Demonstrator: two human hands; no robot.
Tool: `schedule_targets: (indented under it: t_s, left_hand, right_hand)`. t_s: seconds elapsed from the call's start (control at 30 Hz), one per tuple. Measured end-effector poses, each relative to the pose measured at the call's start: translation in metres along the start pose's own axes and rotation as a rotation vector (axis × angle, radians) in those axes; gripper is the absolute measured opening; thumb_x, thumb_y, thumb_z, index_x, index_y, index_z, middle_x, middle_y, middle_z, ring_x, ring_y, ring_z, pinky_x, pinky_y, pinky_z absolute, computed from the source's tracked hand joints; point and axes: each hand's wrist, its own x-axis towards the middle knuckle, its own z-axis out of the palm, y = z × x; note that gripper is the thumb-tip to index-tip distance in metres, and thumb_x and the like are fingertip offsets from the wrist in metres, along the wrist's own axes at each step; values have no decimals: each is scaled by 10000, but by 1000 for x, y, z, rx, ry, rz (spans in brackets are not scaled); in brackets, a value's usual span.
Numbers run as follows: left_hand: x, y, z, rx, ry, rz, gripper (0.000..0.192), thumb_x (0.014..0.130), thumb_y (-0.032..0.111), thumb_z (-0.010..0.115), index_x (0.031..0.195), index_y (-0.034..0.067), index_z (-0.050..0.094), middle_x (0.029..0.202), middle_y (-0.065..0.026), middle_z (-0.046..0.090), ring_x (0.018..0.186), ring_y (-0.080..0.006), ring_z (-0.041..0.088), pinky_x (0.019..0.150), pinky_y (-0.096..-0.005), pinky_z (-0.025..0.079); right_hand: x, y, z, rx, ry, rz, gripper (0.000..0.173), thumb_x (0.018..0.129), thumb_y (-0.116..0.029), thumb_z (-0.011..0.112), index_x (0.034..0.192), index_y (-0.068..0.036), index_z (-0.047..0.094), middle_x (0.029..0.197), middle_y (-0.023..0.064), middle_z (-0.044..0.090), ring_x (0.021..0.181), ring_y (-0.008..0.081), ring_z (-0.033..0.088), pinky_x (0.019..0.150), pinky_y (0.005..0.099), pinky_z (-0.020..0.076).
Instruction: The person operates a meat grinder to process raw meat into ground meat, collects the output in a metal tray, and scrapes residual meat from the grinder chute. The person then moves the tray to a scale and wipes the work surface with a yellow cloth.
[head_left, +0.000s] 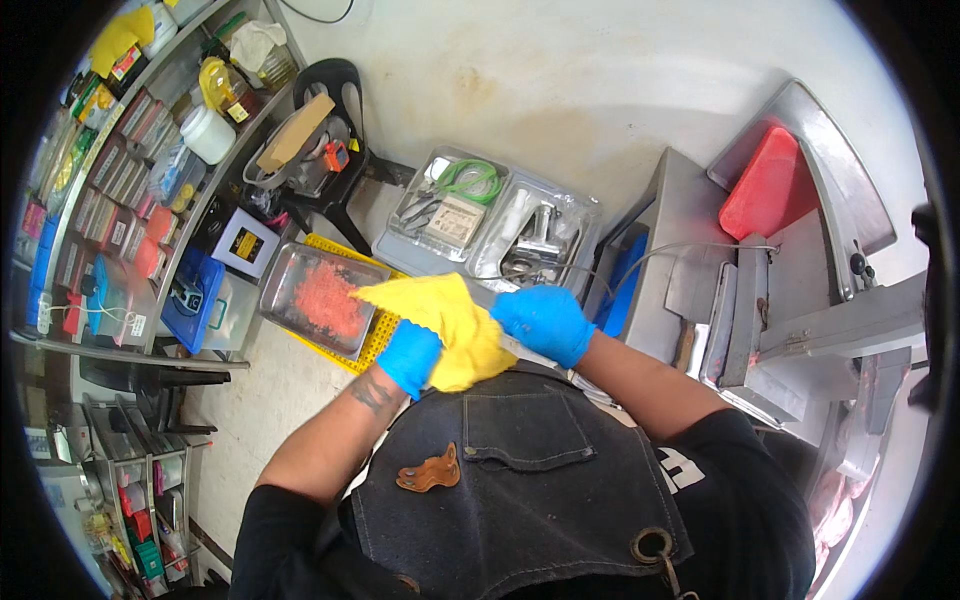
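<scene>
My left hand (412, 356), in a blue glove, is partly covered by a yellow cloth (457, 330) that it holds in front of my dark apron (517, 480). Beside the cloth on the right is my right hand (546, 322), also blue-gloved, its fingers curled; whether it grips anything cannot be seen. Beyond my left hand, a metal tray (277, 289) of pink ground meat (328, 300) rests on a yellow perforated crate (345, 246).
Clear bins with a green hose (471, 180) and metal parts (541, 236) stand ahead by the wall. At right are a steel machine (817, 330) and a red board (772, 180). Loaded shelves (247, 365) and a black chair (349, 202) stand left.
</scene>
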Motion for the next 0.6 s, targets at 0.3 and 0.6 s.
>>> schedule_targets:
  t_s: [0.3, 0.6]
  left_hand:
    - [-121, -156, -220, 257, 350, -457, 275, 870, 66, 443, 1056, -21, 626, 997, -182, 680, 884, -287, 659, 754, -390, 515]
    - [-113, -98, -171, -248, 419, -156, 217, 985, 282, 490, 1076, 100, 564, 922, -31, 596, 859, -179, 587, 733, -339, 509]
  right_hand:
    - [-29, 53, 47, -192, 26, 511, 233, 782, -243, 693, 943, -77, 662, 827, 153, 655, 774, 346, 625, 694, 440, 500]
    - [118, -56, 105, 512, -177, -289, 893, 799, -340, 723, 1491, -62, 231, 1511, 230, 252, 1407, 369, 238, 1144, 441, 235]
